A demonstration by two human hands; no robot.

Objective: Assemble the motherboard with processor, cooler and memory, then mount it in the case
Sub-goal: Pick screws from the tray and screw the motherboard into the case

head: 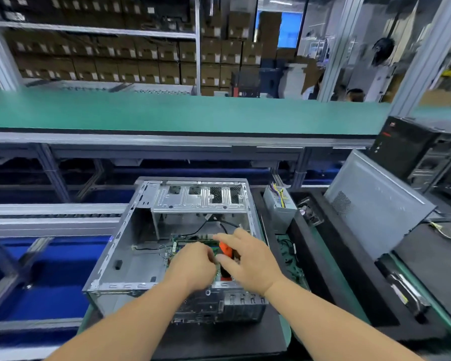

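Note:
An open grey computer case [120, 246] lies on its side on a black mat in front of me. Inside it, at the right, lies the green motherboard [186, 242], mostly hidden under my hands. My left hand [193, 267] is over the board with its fingers curled down onto it; what they hold is hidden. To its right, my right hand [248, 256] reaches in with fingers spread, covering an orange part [225, 248] on the board. Black cables [206, 226] run down from the drive cage [201, 195] to the board.
A grey power supply [279, 209] with coloured wires stands right of the case. A grey side panel [375, 204] leans further right, with a black tower [412, 149] behind it. A green conveyor belt [167, 113] runs across beyond the case. Shelves of boxes stand behind.

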